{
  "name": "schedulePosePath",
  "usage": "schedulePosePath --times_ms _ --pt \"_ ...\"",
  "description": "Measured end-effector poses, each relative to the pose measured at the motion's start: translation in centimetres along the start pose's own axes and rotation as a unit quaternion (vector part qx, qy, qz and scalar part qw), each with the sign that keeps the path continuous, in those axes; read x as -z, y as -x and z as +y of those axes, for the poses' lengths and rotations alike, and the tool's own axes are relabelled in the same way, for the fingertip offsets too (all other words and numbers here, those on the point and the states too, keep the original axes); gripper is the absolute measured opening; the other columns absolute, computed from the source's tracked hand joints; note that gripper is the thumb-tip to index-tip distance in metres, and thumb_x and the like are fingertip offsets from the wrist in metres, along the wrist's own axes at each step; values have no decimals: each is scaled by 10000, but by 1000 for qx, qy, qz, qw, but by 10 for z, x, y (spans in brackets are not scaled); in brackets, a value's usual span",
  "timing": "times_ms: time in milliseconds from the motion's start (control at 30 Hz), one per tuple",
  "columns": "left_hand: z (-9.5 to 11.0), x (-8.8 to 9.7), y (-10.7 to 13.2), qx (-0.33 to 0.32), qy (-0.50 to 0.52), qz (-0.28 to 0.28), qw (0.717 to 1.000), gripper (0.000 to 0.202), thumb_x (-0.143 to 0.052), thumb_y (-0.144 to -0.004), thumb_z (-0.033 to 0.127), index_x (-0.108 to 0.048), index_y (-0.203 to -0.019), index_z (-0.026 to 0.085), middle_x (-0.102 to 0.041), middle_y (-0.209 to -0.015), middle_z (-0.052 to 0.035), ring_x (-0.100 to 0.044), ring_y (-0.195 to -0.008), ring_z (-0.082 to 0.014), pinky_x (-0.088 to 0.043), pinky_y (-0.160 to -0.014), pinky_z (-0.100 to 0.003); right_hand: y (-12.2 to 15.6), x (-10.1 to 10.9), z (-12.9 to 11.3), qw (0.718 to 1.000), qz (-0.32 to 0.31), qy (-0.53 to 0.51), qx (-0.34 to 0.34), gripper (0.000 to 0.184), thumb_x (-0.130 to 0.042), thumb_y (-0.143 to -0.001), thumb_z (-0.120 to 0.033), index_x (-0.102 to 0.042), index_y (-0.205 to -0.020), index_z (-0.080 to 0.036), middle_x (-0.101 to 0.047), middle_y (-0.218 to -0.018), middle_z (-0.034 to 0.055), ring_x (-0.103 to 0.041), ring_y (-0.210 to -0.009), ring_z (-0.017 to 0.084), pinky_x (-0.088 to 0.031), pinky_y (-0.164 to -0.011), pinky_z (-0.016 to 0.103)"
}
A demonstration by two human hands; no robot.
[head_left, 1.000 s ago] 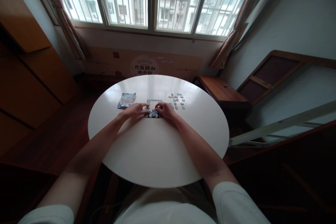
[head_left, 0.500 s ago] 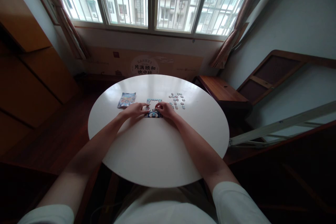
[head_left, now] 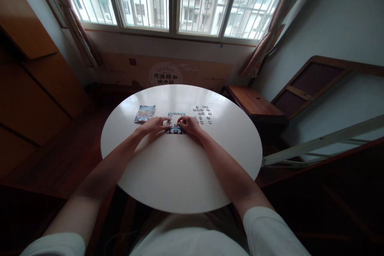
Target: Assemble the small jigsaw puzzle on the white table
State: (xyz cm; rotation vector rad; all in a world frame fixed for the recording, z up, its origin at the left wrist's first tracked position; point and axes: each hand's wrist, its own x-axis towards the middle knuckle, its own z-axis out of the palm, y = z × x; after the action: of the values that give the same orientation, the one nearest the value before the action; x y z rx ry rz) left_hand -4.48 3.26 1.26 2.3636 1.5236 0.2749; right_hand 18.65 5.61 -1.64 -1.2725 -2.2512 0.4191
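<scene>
A partly assembled jigsaw puzzle (head_left: 175,131) lies flat on the white round table (head_left: 180,176), with a gap in its middle where the tabletop shows. My left hand (head_left: 154,125) rests at the puzzle's left edge, thumb and forefinger apart and touching it. My right hand (head_left: 189,124) is over the puzzle's right side. Its thumb and forefinger are pinched on a small puzzle piece at the gap, mostly covered by the fingers. Several loose puzzle pieces (head_left: 201,113) are spread to the right of the puzzle.
Left of the puzzle lies a colourful picture sheet (head_left: 145,113). A wooden bench (head_left: 252,102) stands beyond the table's right edge, and a metal rail (head_left: 318,142) runs along the right. Behind the table is a wall under a barred window (head_left: 198,4).
Both hands stay almost in place at the puzzle. The view has shifted very slightly.
</scene>
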Motion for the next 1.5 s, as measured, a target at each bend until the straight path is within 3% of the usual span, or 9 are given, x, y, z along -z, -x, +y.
schedulePosePath --times_ms 1500 --pt "-6 -4 -4 -7 -7 1 1000 634 -529 -856 593 -601 -1350 202 -666 -740 -19 -558 -619 -154 -301 -563 -239 -1 -3 4 1000 8 2 6 206 -581 -824 -169 -750 -937 -206 -671 -783 8 -554 -703 128 -393 -696 218"
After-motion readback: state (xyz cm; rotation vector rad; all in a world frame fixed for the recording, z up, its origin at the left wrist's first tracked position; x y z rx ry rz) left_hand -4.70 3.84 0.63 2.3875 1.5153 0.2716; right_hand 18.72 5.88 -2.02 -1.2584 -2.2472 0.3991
